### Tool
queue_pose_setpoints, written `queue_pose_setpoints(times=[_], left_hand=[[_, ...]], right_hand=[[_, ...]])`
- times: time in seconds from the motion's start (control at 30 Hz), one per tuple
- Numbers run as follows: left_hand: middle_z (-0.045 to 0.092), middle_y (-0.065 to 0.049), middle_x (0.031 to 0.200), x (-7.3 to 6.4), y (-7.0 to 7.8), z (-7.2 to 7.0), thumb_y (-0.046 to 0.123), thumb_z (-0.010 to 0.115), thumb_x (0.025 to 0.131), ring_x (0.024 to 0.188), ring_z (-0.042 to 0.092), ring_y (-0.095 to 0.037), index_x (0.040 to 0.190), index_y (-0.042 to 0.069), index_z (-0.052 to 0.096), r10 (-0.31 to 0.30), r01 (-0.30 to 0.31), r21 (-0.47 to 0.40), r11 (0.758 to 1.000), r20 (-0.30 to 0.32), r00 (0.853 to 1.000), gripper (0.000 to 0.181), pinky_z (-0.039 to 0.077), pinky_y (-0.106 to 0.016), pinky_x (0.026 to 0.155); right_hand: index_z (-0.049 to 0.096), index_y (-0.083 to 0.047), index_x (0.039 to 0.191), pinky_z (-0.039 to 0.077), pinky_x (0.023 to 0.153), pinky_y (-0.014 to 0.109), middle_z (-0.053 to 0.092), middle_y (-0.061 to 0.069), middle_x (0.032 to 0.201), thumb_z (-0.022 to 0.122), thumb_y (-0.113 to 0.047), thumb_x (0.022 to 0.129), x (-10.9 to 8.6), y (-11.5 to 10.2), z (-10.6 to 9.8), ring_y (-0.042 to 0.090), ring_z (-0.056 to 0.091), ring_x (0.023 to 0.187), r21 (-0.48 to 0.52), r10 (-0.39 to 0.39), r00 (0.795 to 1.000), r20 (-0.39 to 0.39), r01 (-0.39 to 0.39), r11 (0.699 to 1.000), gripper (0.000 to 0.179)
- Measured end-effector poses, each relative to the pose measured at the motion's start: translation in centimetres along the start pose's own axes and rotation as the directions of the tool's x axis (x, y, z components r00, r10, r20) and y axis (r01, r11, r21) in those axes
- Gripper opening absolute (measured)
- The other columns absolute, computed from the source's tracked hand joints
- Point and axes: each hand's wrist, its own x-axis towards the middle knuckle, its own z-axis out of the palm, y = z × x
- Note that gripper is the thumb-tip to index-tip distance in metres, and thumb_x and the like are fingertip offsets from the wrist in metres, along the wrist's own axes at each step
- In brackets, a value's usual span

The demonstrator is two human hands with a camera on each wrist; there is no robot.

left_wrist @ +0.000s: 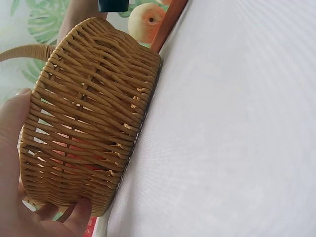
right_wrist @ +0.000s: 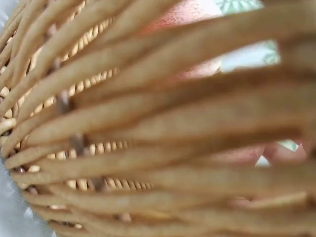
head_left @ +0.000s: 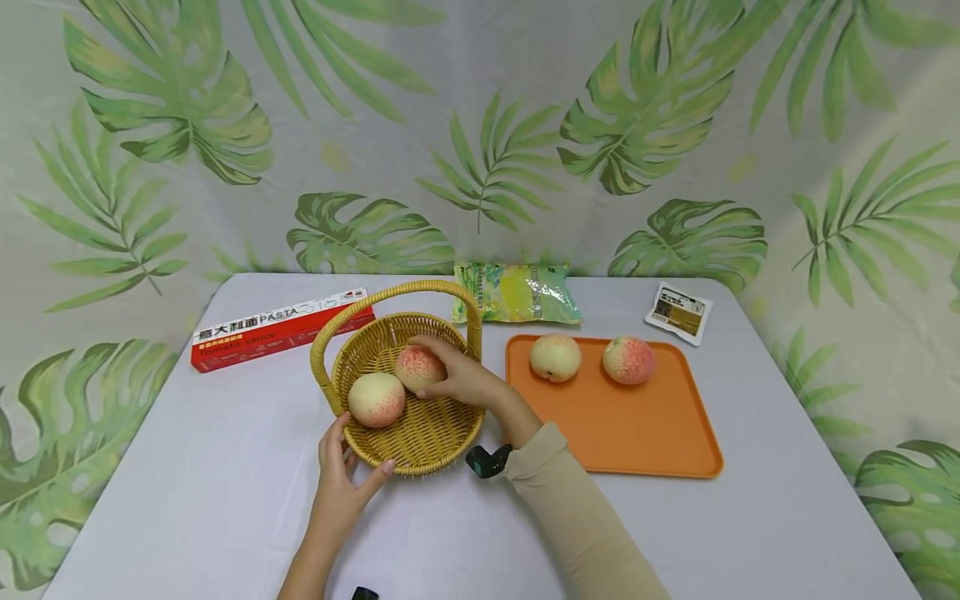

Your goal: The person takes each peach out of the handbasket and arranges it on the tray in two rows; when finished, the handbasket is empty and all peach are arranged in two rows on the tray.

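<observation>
A woven basket (head_left: 427, 435) with a tall arched handle stands left of centre in the head view. My left hand (head_left: 341, 483) holds its near-left side, thumb at the rim and fingers against the weave, as the left wrist view also shows. Inside the basket, my right hand (head_left: 468, 383) grips a red-speckled peach (head_left: 417, 368) from the right. Beside it lies a paler peach (head_left: 375, 402) with a pink blush. The right wrist view is mostly filled by the basket's wall (right_wrist: 163, 116), with red-speckled fruit partly hidden behind the strands.
An orange tray (head_left: 622, 429) on the right bears a pale peach (head_left: 555, 358) and a pinker peach (head_left: 628, 361). Behind the basket are a red pasta box (head_left: 281, 332) and a green-yellow packet (head_left: 517, 293). A small white-and-brown sachet (head_left: 678, 313) lies at the back right.
</observation>
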Motion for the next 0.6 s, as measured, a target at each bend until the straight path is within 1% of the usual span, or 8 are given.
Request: queue_pose_setpoints(times=[0.1,0.2,0.27,0.4,0.6], left_hand=[[0.005,-0.015,0.141,0.2,-1.0,0.0,0.017,0.070,0.080,0.125,0.018,-0.033,0.142,0.012,0.011,0.011,-0.011,0.007,1.000,-0.007,1.000,0.085,0.023,-0.050,0.101],[0.006,-0.015,0.141,0.3,-1.6,0.1,0.018,0.070,0.080,0.125,0.018,-0.033,0.142,0.014,0.012,0.028,-0.028,0.006,1.000,-0.012,1.000,0.086,0.023,-0.051,0.101],[0.006,-0.014,0.141,0.3,-1.7,0.1,0.018,0.070,0.080,0.125,0.018,-0.033,0.142,0.015,0.012,0.031,-0.031,0.007,0.999,-0.016,0.999,0.086,0.024,-0.051,0.101],[0.006,-0.014,0.141,0.3,-1.6,0.1,0.018,0.070,0.080,0.125,0.018,-0.034,0.142,0.014,0.012,0.026,-0.026,0.010,1.000,-0.016,1.000,0.086,0.024,-0.051,0.101],[0.005,-0.015,0.141,0.3,-1.6,0.0,0.017,0.071,0.079,0.126,0.017,-0.034,0.142,0.013,0.011,0.008,-0.008,0.007,1.000,-0.009,1.000,0.087,0.024,-0.050,0.101]], right_hand=[[0.030,-0.017,0.140,0.027,0.101,0.036,0.029,0.004,0.140,0.069,-0.017,0.080,0.3,0.1,0.2,0.018,0.030,0.125,0.021,-0.003,1.000,0.007,0.003,1.000,0.071],[0.031,-0.014,0.139,0.027,0.101,0.035,0.029,0.005,0.141,0.068,-0.015,0.081,0.5,0.3,0.4,0.018,0.029,0.125,0.035,-0.007,1.000,0.004,0.007,0.999,0.069],[0.032,-0.012,0.138,0.027,0.101,0.035,0.028,0.005,0.141,0.068,-0.013,0.081,0.7,0.3,0.5,0.018,0.028,0.126,0.041,-0.006,1.000,-0.002,0.006,0.999,0.067],[0.036,-0.013,0.137,0.027,0.101,0.036,0.026,0.005,0.143,0.066,-0.009,0.082,0.9,0.4,0.8,0.019,0.026,0.127,0.032,0.012,1.000,-0.018,-0.012,0.999,0.063],[0.039,-0.014,0.134,0.031,0.099,0.036,0.030,0.004,0.140,0.065,-0.004,0.080,1.1,0.4,1.2,0.020,0.032,0.124,0.024,0.034,0.998,-0.054,-0.033,0.999,0.061]])
